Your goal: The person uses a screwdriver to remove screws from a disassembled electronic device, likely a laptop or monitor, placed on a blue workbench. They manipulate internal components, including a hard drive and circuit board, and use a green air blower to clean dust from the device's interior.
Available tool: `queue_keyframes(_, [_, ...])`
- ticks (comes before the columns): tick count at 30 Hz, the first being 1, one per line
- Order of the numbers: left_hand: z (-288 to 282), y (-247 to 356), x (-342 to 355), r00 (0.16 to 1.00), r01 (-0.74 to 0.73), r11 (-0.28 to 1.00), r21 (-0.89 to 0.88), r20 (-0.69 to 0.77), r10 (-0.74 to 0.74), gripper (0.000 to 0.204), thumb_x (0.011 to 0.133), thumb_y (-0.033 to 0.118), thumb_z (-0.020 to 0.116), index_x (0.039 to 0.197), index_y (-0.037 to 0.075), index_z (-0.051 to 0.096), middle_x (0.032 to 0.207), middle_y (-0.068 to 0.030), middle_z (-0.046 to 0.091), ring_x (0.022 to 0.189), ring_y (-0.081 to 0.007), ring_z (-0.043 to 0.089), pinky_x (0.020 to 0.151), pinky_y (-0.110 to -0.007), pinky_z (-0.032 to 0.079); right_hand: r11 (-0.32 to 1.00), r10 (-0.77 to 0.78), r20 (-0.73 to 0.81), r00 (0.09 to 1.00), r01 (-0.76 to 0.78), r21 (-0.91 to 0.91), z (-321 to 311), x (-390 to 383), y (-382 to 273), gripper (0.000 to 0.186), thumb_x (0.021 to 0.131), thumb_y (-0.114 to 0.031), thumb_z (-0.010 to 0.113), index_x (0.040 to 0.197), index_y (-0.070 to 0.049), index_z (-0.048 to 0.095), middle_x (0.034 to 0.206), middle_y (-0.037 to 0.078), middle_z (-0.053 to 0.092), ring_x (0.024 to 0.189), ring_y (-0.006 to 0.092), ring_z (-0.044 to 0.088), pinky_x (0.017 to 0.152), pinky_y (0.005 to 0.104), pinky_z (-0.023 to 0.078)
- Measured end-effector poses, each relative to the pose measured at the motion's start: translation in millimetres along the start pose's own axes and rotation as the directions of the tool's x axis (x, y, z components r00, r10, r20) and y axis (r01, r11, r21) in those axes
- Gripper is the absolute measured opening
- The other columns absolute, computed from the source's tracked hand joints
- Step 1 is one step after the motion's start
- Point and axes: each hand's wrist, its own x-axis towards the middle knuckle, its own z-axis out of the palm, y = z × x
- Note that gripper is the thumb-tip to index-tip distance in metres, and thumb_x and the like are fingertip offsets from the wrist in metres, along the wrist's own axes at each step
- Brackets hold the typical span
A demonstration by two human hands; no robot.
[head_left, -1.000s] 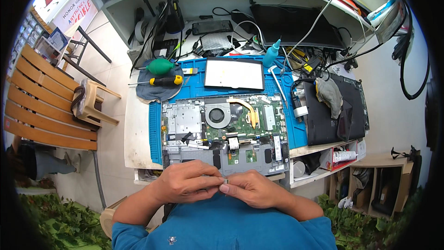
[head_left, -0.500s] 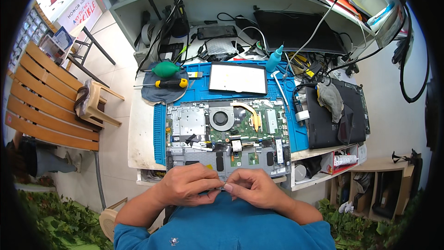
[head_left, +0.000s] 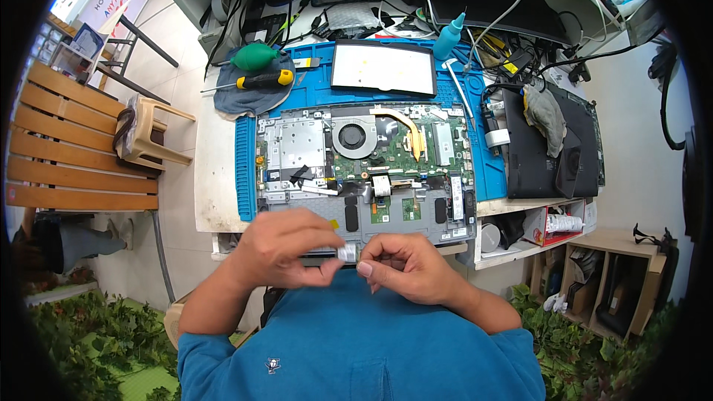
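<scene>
Over the near edge of the opened laptop (head_left: 401, 234), both my hands are raised close together in front of my shirt. A small flat silver-and-white card-like piece (head_left: 347, 253) shows between them; its exact kind is too small to tell. My right hand (head_left: 408, 267) pinches it at its right edge with thumb and fingertips. My left hand (head_left: 286, 249) is just left of the piece, thumb and fingers apart. The laptop lies with its insides bare, showing a round fan (head_left: 352, 136), a copper heat pipe (head_left: 414, 134) and a green circuit board (head_left: 386, 165).
The laptop rests on a blue work mat (head_left: 246, 171). Behind it are a white-topped tray (head_left: 382, 67), a blue bottle (head_left: 448, 37), a green air blower (head_left: 255, 57) and a yellow-black screwdriver (head_left: 260, 80) on a cloth. A dark laptop (head_left: 538, 171) with a grey rag lies right.
My left fingers have parted from the right ones, uncovering the small silver-and-white piece. The view has tilted down slightly, so the bench sits higher in the picture.
</scene>
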Motion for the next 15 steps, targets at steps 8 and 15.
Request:
queue_keyframes(8, [-24.8,-48.1,47.8,0.981,0.156,0.949,0.275,0.07,-0.181,0.019,0.077,0.01,0.089,0.093,0.005,0.081,0.089,-0.0079,0.077,0.075,-0.0258,0.075,0.067,-0.034,0.061,0.886,-0.243,-0.003,0.97,0.22,-0.407,-0.1,0.1,1.2,0.016,0.103,-0.008,0.074,0.115,0.002,0.075,0.099,0.006,0.076,0.083,0.0106,0.069,0.07,0.0283,0.056])
queue_keyframes(15, [-8.1,-67.7,67.7,0.971,0.109,0.945,0.309,0.168,-0.168,0.019,0.078,0.015,0.09,0.094,0.007,0.083,0.089,-0.0065,0.077,0.075,-0.0264,0.076,0.068,-0.036,0.061,0.88,-0.293,-0.098,0.951,0.228,-0.417,-2.2,-10.2,9.2,0.025,0.102,-0.009,0.075,0.125,0.001,0.074,0.103,0.007,0.079,0.083,0.012,0.071,0.071,0.028,0.055])
